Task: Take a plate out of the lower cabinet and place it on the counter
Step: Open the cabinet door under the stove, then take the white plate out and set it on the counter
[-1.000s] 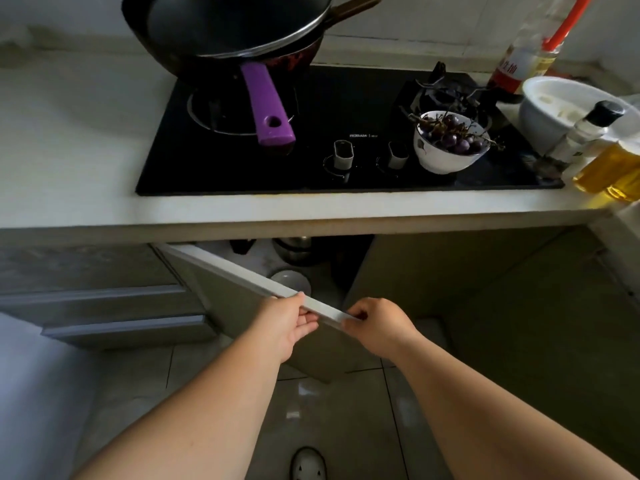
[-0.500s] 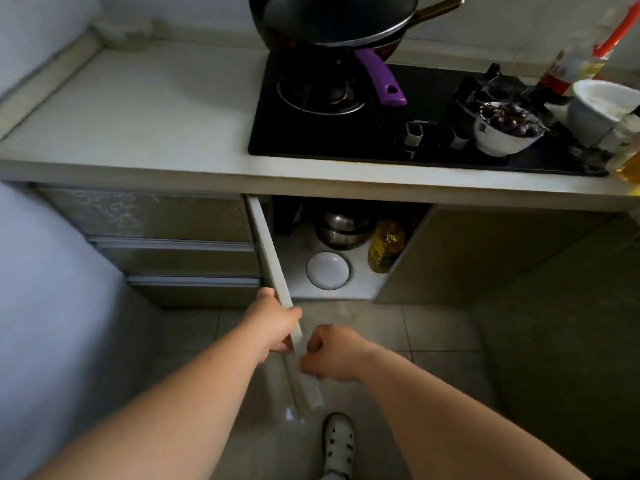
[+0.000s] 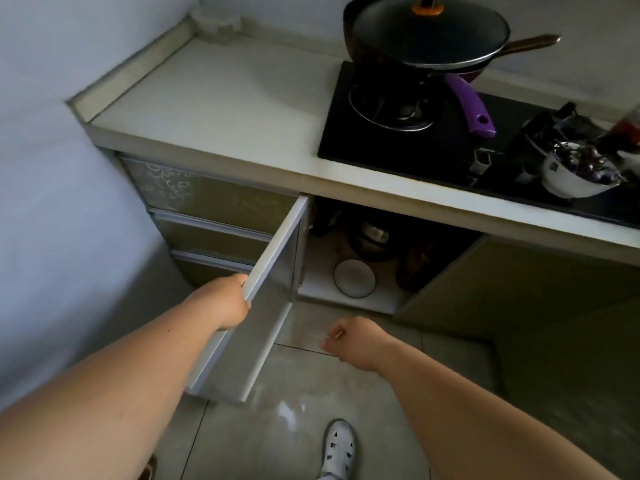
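Head view, looking down past both bare forearms at the lower cabinet (image 3: 391,258), and its door (image 3: 263,306) swings wide open toward the camera. Left hand (image 3: 228,303) is on that door, fingers curled around its upper outer edge, gripping it. Right hand (image 3: 349,341) hangs free over the floor tiles (image 3: 311,427), in front of the opening, touching nothing; it is loosely curled, fingers bent in toward the palm, holding no object.

And there is the plate (image 3: 354,278): white with a dark rim, lying flat on the cabinet's pale bottom shelf near the front edge, well apart from both hands. Just behind it stands a dark pot (image 3: 372,240), and to its right a dark bottle-like shape (too dim to tell more).

Up top, the counter (image 3: 214,109) is pale, running left to the wall corner. To its right sits the black hob (image 3: 446,140), with a lidded black pan (image 3: 429,32) on the left burner and a purple handle (image 3: 471,105) jutting forward under it. Further right on the hob, a white bowl (image 3: 575,178) holds dark grapes.

Drawer fronts (image 3: 207,216) stack to the left of the open door. Bottom of frame, one white shoe (image 3: 339,448) on the tiles.
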`<state>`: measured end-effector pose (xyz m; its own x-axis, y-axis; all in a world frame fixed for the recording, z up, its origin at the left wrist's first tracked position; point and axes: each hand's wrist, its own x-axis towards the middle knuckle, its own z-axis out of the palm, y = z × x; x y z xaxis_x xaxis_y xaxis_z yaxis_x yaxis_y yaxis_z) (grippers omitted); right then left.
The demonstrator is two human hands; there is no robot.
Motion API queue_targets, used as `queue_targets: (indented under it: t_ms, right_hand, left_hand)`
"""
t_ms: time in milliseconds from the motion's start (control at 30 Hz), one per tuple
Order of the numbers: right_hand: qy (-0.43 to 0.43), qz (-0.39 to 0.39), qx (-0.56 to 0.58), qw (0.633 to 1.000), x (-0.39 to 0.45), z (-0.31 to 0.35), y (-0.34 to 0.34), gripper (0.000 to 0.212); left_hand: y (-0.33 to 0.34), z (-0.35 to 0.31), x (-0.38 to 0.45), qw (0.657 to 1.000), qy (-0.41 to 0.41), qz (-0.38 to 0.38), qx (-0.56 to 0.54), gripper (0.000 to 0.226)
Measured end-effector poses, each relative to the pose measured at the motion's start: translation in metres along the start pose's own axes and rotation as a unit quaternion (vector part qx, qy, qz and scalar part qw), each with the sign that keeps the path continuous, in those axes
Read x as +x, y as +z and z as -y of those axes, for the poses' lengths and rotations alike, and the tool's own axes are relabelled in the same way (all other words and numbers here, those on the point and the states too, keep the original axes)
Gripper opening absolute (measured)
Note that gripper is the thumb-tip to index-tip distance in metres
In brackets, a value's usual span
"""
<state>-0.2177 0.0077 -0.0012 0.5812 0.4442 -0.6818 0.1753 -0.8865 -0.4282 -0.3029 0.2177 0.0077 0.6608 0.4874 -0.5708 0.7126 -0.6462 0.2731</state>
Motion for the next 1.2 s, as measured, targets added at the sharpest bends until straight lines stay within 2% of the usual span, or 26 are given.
queue_targets:
  t_ms: [133,200,300,367,567,700,800,900,1033,1133,1200]
  right_hand:
    - [0.005,-0.007,-0.008,1.000,0.005,-0.010,-0.017,0.033]
    - [0.009,0.002,0.010,1.000,0.011,-0.020,-0.029,0.034]
    - [0.006,0.013,0.002,1.000,0.028,-0.040,-0.048,0.030]
    - [-0.002,0.011,-0.007,1.000,0.043,-0.056,-0.067,0.030]
    - [0.012,0.023,-0.017,1.000,0.094,-0.101,-0.111,0.034]
    - [0.045,0.046,-0.041,0.997,0.127,-0.125,-0.115,0.032]
    - [0.064,0.033,-0.033,0.997,0.156,-0.141,-0.106,0.025]
    - [0.083,0.010,-0.017,0.996,0.194,-0.156,-0.090,0.032]
    - [0.107,-0.009,0.011,0.994,0.252,-0.180,-0.066,0.015]
    - [0.116,-0.020,0.062,0.991,0.303,-0.203,-0.039,0.029]
    - [0.127,-0.043,0.103,0.986,0.336,-0.219,-0.021,0.028]
  left_hand:
    - [0.006,-0.024,-0.005,0.999,-0.031,0.000,0.025,0.055]
    - [0.005,-0.044,-0.007,0.998,-0.026,-0.048,0.032,0.056]
    - [0.005,-0.074,-0.008,0.988,0.051,-0.146,0.013,0.054]
    - [0.012,-0.098,-0.002,0.983,0.090,-0.160,-0.012,0.049]
    - [0.069,-0.151,0.049,0.990,0.032,-0.055,-0.125,0.037]
    - [0.111,-0.152,0.084,0.988,-0.002,-0.009,-0.154,0.041]
    - [0.139,-0.146,0.111,0.986,-0.010,0.023,-0.166,0.041]
    - [0.169,-0.136,0.146,0.983,-0.016,0.029,-0.178,0.040]
    - [0.208,-0.125,0.189,0.981,-0.022,0.033,-0.188,0.039]
    - [0.239,-0.115,0.227,0.980,-0.020,0.043,-0.191,0.039]
    - [0.259,-0.108,0.251,0.980,-0.022,0.041,-0.192,0.039]
